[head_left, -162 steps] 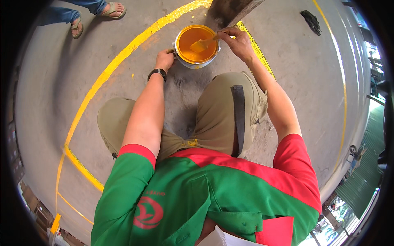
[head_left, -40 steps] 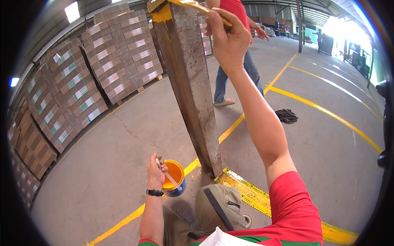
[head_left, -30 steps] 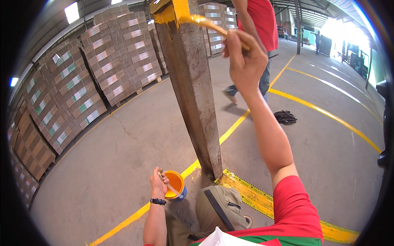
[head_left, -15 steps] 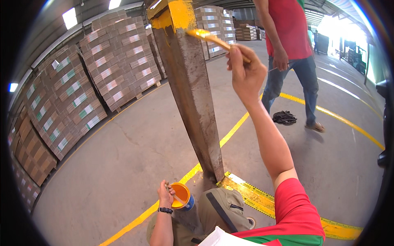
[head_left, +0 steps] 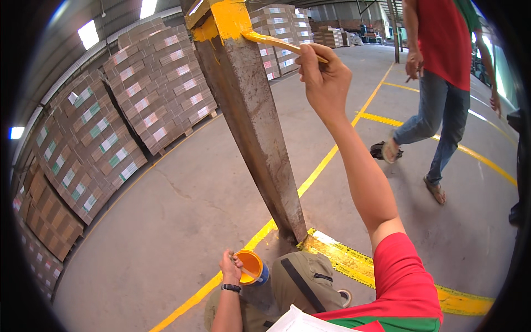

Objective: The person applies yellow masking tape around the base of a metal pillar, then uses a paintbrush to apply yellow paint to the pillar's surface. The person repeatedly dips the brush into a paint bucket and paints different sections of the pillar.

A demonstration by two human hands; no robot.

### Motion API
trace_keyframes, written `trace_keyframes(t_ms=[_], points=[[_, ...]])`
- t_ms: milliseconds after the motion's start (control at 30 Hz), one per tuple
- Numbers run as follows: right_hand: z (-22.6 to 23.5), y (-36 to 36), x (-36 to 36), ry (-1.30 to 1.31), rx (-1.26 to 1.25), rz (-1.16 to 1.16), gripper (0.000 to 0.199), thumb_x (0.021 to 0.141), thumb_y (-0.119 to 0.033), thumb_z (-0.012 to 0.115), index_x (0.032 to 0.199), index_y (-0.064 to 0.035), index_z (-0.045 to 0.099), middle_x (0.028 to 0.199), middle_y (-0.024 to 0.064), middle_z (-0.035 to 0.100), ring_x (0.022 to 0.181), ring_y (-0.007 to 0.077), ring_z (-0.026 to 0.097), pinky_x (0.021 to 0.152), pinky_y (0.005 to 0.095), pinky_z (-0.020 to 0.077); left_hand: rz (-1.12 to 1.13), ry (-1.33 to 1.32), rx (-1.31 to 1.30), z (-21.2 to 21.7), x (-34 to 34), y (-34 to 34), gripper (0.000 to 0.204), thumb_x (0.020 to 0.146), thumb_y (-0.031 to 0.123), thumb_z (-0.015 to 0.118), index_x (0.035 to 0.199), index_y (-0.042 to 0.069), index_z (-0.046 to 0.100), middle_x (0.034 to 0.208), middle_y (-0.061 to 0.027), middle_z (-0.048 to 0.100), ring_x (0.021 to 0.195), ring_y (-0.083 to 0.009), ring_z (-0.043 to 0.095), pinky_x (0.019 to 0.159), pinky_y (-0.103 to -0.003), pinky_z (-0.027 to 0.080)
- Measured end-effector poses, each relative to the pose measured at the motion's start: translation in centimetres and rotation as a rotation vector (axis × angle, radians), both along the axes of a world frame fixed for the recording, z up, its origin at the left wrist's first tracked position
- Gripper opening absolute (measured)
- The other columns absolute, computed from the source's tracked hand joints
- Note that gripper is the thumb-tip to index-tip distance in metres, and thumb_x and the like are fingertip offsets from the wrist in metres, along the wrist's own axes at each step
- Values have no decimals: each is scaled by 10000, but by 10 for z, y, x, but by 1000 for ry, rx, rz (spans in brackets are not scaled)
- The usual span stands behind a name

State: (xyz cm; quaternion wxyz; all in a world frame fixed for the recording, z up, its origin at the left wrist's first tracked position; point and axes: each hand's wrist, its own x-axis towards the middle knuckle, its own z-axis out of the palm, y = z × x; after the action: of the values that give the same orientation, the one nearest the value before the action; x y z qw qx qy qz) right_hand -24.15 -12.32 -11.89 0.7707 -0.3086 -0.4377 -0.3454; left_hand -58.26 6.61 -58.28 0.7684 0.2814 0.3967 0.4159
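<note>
My right hand is raised high and grips a paintbrush whose yellow-loaded bristles touch the yellow-painted top of a grey steel column. Down by my knee, my left hand holds a small can of orange-yellow paint by its rim, a thin stick across its opening. A dark watch sits on that wrist. The column's lower part is bare grey metal.
A person in a red shirt and jeans walks past at the right. Stacked cardboard cartons line the left wall. Yellow lines cross the concrete floor, and a yellow strip runs from the column base.
I have looked up from the paint can on the floor. My right hand lifted the brush to the column's top; the person in red walked from behind the column to the right.
</note>
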Motion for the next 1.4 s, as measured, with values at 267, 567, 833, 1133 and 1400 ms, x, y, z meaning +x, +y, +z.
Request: trace_keyframes(t_ms=[267, 567, 833, 1133, 1400], points=[[62, 14, 5, -15, 105, 169, 224, 986, -184, 713, 1028, 36, 722, 712, -18, 652, 638, 60, 562, 577, 250, 464, -1, 24, -33, -10, 2, -6, 254, 990, 325, 618, 928, 88, 548, 717, -17, 474, 567, -104, 417, 473, -249, 351], [9, 8, 19, 55, 64, 74, 292, 1003, -258, 689, 1008, 31, 733, 725, 50, 727, 611, 66, 638, 537, 239, 482, -16, 30, -39, -19, -9, -4, 288, 995, 364, 599, 976, 81, 547, 712, -10, 491, 560, -107, 416, 478, -257, 347], [53, 22, 16, 47, 67, 27, 246, 1012, -201, 686, 1041, 41, 713, 729, 9, 674, 616, 54, 568, 560, 231, 464, 5, -10, -50, -27, -9, -11, 239, 992, 318, 613, 949, 94, 542, 719, -22, 484, 554, -110, 416, 470, -262, 351], [40, 12, 20, -18, 187, -3, 253, 1005, -202, 693, 1038, 48, 721, 741, 34, 708, 627, 53, 603, 570, 223, 477, -3, -7, -76, -30, -11, -11, 235, 985, 301, 620, 952, 88, 527, 717, -24, 486, 551, -116, 417, 470, -266, 353], [36, 10, -7, -4, 84, -30, 252, 990, -234, 718, 1005, 16, 748, 741, 36, 722, 651, 54, 634, 594, 218, 496, -10, -5, -65, -27, -10, -13, 233, 988, 304, 614, 952, 84, 544, 711, -25, 483, 553, -115, 420, 472, -266, 348]])
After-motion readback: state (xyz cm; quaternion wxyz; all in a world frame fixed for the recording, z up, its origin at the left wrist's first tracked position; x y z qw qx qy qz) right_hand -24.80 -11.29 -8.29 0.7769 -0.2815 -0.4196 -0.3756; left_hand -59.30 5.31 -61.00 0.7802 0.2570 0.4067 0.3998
